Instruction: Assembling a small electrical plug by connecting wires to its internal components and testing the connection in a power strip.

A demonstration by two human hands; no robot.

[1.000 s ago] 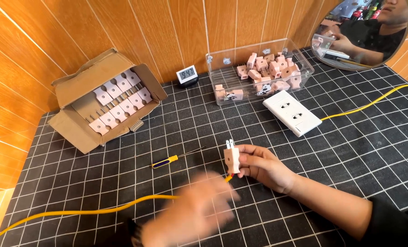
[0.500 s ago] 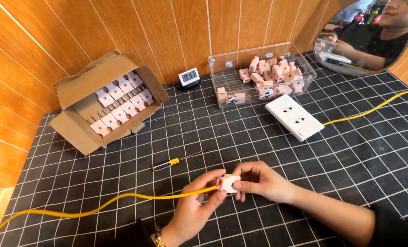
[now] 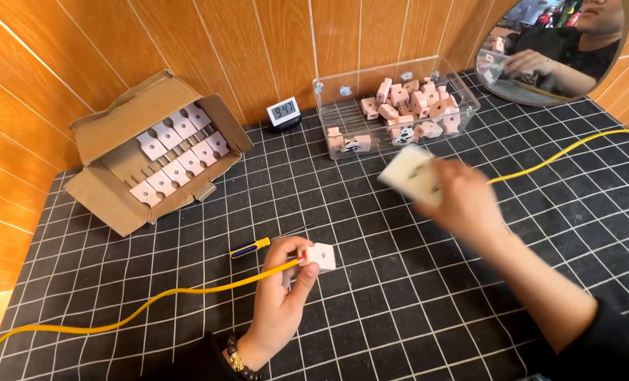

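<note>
Left hand (image 3: 280, 300) sits at six o'clock on the black gridded worktop (image 3: 371, 310), thumb and fingers pinching a small pale plug cube (image 3: 321, 257) fitted to the end of a yellow cable (image 3: 152, 305) that trails off toward eight o'clock. Right hand (image 3: 463, 194), blurred, is at three o'clock, fingers wrapped round a white socket plate (image 3: 408, 173) lifted off the worktop. A yellow-and-blue screwdriver (image 3: 252, 247) lies just beside the left hand at eleven o'clock. Cardboard box (image 3: 110, 152) of pale plates at ten o'clock; clear bin (image 3: 463, 106) of pink cubes at one o'clock.
</note>
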